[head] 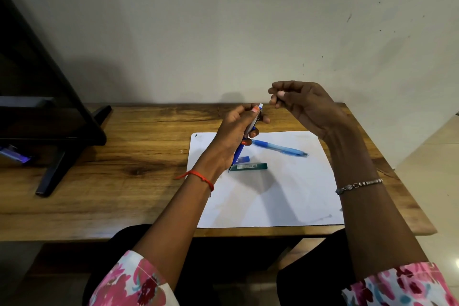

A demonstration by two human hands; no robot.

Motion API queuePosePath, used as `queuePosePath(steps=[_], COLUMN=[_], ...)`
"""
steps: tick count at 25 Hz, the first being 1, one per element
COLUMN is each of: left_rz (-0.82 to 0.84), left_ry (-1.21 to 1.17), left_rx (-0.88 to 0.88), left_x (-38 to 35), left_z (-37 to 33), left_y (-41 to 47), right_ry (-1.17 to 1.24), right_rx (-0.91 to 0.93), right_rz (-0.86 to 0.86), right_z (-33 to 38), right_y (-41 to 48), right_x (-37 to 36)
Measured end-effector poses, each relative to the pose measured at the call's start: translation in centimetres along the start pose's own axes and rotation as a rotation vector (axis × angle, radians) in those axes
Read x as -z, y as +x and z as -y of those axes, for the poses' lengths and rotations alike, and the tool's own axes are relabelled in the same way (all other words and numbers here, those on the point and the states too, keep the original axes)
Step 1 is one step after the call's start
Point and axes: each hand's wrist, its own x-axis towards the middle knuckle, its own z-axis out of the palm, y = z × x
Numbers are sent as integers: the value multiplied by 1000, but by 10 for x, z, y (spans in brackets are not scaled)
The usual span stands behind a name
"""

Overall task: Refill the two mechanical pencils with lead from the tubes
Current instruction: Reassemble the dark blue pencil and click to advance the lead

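My left hand (238, 129) grips a blue mechanical pencil (239, 153) upright and tilted, its white eraser end up and its tip pointing down at the paper. My right hand (301, 104) hovers just right of and above the pencil's top, thumb and fingers pinched together; what they pinch is too small to tell. A second, light blue mechanical pencil (280, 148) lies on the white paper (273, 196). Two lead tubes lie below the held pencil: a blue one (244, 158) and a dark green one (249, 166).
The paper lies on a wooden table (111, 169) against a pale wall. A black stand (57, 131) occupies the table's left side, with a small bluish object (15, 154) under it. The table's right edge drops to a pale floor.
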Motion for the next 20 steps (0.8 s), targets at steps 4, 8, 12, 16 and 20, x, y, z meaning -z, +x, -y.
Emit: queuePosePath(steps=[4, 8, 12, 16, 20], left_rz=[3, -6, -4, -3, 2], left_ry=[-13, -10, -19, -16, -3], left_rx=[10, 18, 15, 18, 16], left_x=[1, 0, 0, 0, 1], left_z=[0, -2, -1, 0, 1], left_y=[1, 0, 0, 1, 1], right_ry=[-32, -11, 13, 55, -61], right_rx=[-38, -54, -79, -95, -70], right_rz=[-9, -4, -33, -66, -67], right_z=[1, 1, -2, -2, -3], right_y=[-2, -2, -1, -1, -2], right_x=[-1, -5, -7, -5, -4])
